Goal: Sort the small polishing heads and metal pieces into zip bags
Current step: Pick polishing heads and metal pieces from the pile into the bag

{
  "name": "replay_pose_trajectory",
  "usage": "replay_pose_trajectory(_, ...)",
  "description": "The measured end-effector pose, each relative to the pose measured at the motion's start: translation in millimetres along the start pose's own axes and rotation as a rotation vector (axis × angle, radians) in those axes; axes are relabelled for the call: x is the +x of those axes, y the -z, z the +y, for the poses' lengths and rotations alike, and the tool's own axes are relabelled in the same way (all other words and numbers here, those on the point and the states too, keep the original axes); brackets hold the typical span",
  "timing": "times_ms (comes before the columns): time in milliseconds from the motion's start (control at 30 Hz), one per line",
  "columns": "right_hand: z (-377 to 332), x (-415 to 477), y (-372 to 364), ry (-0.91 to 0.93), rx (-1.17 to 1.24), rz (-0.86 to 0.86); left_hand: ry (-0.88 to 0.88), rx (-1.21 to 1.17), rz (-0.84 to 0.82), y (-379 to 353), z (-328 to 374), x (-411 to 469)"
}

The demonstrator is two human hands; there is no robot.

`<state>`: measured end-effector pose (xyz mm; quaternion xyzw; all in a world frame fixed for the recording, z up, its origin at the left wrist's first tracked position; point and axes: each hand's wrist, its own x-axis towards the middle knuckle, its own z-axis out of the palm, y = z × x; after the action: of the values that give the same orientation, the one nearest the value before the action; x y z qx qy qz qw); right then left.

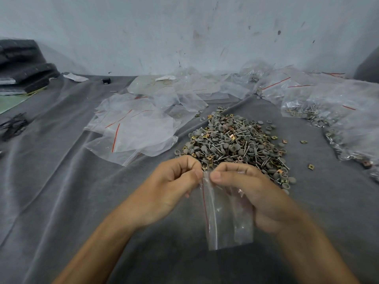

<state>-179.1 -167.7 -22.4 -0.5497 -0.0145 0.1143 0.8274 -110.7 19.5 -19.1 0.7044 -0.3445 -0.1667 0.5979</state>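
Looking down through the head camera, I saw a heap of small grey round polishing heads, steel pins and brassy square metal pieces (235,142) on a wrinkled grey cloth (61,181). Just on the heap's near side, the left hand (174,181) and the right hand (252,193) each pinched the top edge of one small clear zip bag with a red stripe (227,218), thumb against fingers. Left of the heap lay empty clear bags (133,130); right of it, filled clear bags (320,103).

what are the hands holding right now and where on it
A small clear zip bag. The left hand and right hand both pinch its upper end beside the red zip line; the rest hangs below.
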Motion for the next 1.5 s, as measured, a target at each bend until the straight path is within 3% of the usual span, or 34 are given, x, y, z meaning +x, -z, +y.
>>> replay_pose_trajectory(200,3.7,5.6,1.7,0.037,-0.021,0.169,-0.094,-0.003,0.207,-9.8,-8.1,4.3)
replay_pose_trajectory(400,13.1,10.4,1.7,0.174,-0.212,0.247,-0.049,0.133,0.174,-8.2,-20.0,2.0)
replay_pose_trajectory(633,12.7,7.9,3.2,0.177,-0.325,0.232,-0.060,0.002,0.173,-1.9,-20.7,6.3)
replay_pose_trajectory(967,6.2,5.9,4.6,0.142,-0.099,0.233,0.041,-0.092,-0.004,2.7,-14.1,2.9)
replay_pose_trajectory(1067,7.0,6.4,7.1,0.154,-0.123,0.222,0.097,-0.080,-0.156,0.6,-14.9,0.1)
replay_pose_trajectory(1167,9.3,6.2,9.8,0.152,-0.193,0.191,0.123,-0.080,-0.180,-7.2,-15.0,-0.3)
replay_pose_trajectory(1267,8.0,4.5,15.9,0.189,-0.303,0.217,0.046,-0.041,-0.008,-5.1,-8.1,1.6)
replay_pose_trajectory(1400,7.0,5.0,31.5,0.277,-0.518,0.504,-0.051,0.061,0.563,24.8,-1.1,1.8)
replay_pose_trajectory(1500,9.9,7.7,31.2,0.276,-0.445,0.605,-0.234,0.341,0.945,46.1,-0.7,-3.1)
